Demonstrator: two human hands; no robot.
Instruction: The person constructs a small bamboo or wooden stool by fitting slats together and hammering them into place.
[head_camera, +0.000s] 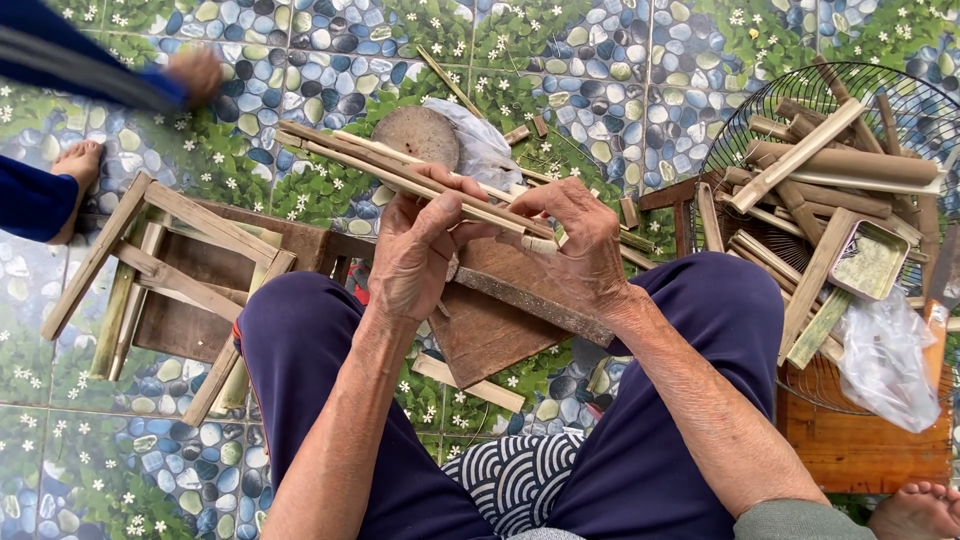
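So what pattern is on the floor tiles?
Blue-grey pebbles with green leaves and white flowers on the floor tiles, head view.

Pebble-and-flower-patterned floor (620, 80), navy trousers (300, 340)

Head camera looks steeply down, close above lap.

Soft, even daylight fills the scene, bright without being harsh, and nothing is blown out. Shadows are faint and diffuse: a mild darkening under the wooden stool (190, 270) and beneath the person's knees. The glazed floor tiles (620, 90) carry only a dull sheen, no hard glare. Focus is crisp across the middle, with skin creases on the left hand (415, 255) clear. The wide lens bends the edges, so the wire basket (890, 90) curves outward. The moving hand at top left (195, 75) is slightly smeared.
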